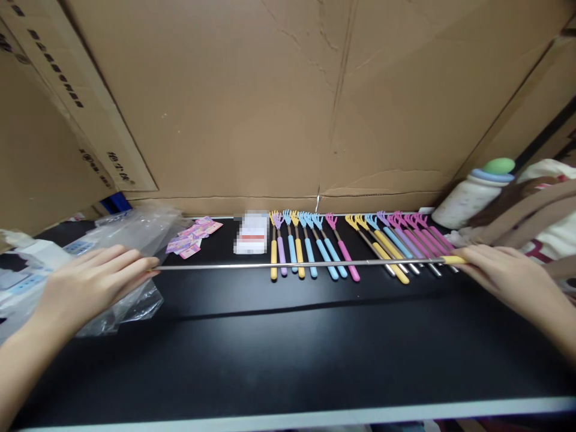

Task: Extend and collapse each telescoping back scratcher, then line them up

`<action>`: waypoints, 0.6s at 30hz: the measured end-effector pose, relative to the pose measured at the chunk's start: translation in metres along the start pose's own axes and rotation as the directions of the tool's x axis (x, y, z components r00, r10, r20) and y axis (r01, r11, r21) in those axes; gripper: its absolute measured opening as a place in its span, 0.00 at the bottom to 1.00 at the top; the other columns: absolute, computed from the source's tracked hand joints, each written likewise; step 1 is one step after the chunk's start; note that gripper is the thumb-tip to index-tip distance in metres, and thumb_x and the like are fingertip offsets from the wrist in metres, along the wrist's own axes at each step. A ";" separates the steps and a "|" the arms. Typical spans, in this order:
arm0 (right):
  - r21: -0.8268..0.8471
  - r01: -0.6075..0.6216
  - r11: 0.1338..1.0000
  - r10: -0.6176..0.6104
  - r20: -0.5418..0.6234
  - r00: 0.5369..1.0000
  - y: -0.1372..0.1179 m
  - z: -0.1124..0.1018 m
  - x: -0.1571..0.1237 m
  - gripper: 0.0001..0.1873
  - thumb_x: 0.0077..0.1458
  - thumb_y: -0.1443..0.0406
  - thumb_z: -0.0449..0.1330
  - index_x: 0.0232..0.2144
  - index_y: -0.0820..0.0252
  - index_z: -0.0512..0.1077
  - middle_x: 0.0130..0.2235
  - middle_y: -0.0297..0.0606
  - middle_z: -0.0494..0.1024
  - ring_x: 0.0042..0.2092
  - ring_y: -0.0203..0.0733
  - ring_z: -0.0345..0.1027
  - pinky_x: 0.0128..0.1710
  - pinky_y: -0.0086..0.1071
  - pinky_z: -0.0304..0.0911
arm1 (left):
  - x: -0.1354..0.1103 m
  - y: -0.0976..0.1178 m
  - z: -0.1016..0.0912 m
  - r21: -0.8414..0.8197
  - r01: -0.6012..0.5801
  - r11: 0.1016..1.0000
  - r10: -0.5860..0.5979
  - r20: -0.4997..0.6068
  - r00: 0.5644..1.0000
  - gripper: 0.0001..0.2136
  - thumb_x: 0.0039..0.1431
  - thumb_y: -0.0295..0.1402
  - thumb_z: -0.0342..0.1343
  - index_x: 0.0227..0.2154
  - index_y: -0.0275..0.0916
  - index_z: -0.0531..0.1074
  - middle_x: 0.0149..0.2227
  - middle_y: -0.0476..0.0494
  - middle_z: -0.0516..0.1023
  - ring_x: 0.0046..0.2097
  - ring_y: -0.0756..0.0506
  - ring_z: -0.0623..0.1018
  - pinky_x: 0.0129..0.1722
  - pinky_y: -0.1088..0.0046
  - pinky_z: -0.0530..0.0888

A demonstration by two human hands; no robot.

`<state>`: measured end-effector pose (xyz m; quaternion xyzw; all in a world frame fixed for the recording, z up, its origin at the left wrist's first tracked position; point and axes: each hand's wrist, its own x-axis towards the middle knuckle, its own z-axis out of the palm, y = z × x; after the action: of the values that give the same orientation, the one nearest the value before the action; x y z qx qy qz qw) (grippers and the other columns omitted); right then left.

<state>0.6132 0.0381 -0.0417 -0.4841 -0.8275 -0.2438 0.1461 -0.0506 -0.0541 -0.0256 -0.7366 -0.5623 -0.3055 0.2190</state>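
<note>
1. White cartons and crumpled clear plastic bags are seen at the far left of the black tabletop, below a wall of brown cardboard sheets.
2. The left hand is held over the bags with its fingers straight and close together. The thin end of a long, slim, silver metal rod is met by its fingertips; whether that end is pinched cannot be told, as the thumb is hidden.
3. The rod is held level above the tabletop, stretched from the left hand to the right hand, and its shadow is cast as a line on the near part of the surface.
4. Small pink and purple paper cards are scattered just right of the bags, and a white packet, blurred, is laid beside them.
5. A row of backscratchers with hand-shaped heads and yellow, purple, blue and pink plastic handles is laid at the middle, heads towards the far wall. Its handles are crossed by the rod in this view.
6. A second, tilted group of similar backscratchers is laid further right, several with bare metal ends.
7. The rod's yellow grip is clamped in the fingertips of the right hand.
8. A white bottle with a blue and green cap is stood at the far right.
</note>
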 end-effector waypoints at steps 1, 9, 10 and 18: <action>0.018 -0.052 0.998 0.051 0.024 0.998 0.002 -0.001 -0.001 0.23 0.58 0.48 0.43 0.29 0.55 0.69 0.31 0.47 0.75 0.33 0.47 0.67 0.37 0.39 0.58 | 0.000 -0.001 -0.002 0.068 -0.070 0.995 0.069 0.009 0.998 0.14 0.51 0.50 0.54 0.24 0.47 0.74 0.23 0.51 0.74 0.29 0.47 0.71 0.28 0.76 0.61; 0.428 -0.476 0.768 0.320 0.387 0.865 0.017 -0.012 -0.003 0.24 0.41 0.45 0.59 0.34 0.54 0.73 0.39 0.44 0.77 0.42 0.50 0.70 0.43 0.39 0.62 | 0.001 0.001 -0.011 0.237 -0.052 0.970 0.041 0.048 0.998 0.21 0.56 0.53 0.43 0.28 0.50 0.77 0.27 0.52 0.76 0.30 0.49 0.73 0.23 0.78 0.56; 0.464 -0.523 0.715 0.322 0.445 0.835 0.019 -0.014 -0.004 0.24 0.40 0.45 0.61 0.35 0.54 0.74 0.40 0.43 0.77 0.42 0.49 0.70 0.43 0.38 0.63 | 0.002 0.001 -0.012 0.193 0.003 0.981 -0.013 0.049 0.999 0.21 0.56 0.54 0.43 0.28 0.51 0.77 0.27 0.52 0.75 0.29 0.49 0.72 0.22 0.78 0.56; 0.738 -0.628 0.247 0.520 0.446 0.729 0.013 -0.016 -0.010 0.30 0.32 0.38 0.62 0.27 0.52 0.63 0.17 0.31 0.65 0.16 0.34 0.53 0.16 0.32 0.52 | 0.004 -0.014 -0.017 -0.295 0.632 0.716 -0.521 0.376 0.766 0.31 0.26 0.58 0.63 0.32 0.42 0.68 0.26 0.53 0.75 0.29 0.46 0.75 0.29 0.75 0.70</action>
<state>0.6297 0.0272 -0.0300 -0.6240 -0.6040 0.2962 0.3976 -0.0665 -0.0584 -0.0108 -0.5847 -0.7131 -0.3666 -0.1233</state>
